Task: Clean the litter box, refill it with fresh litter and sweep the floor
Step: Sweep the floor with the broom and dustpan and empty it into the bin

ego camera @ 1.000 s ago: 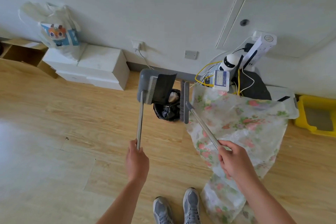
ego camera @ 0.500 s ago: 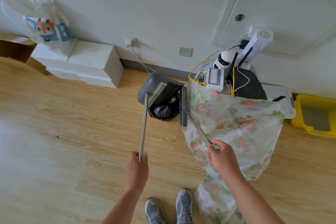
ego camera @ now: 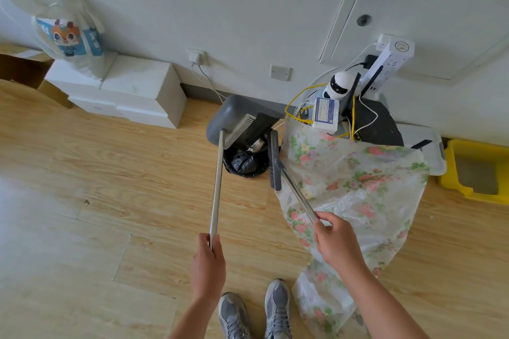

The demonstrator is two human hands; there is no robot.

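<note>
The left hand is clamped on the grey dustpan by the near end of its long handle. The handle runs almost straight up the frame to the pan, which is tipped mouth-down over the black-lined bin at centre. The right hand grips the broom, whose head stands just right of the bin. The yellow litter box sits at far right, well apart.
</note>
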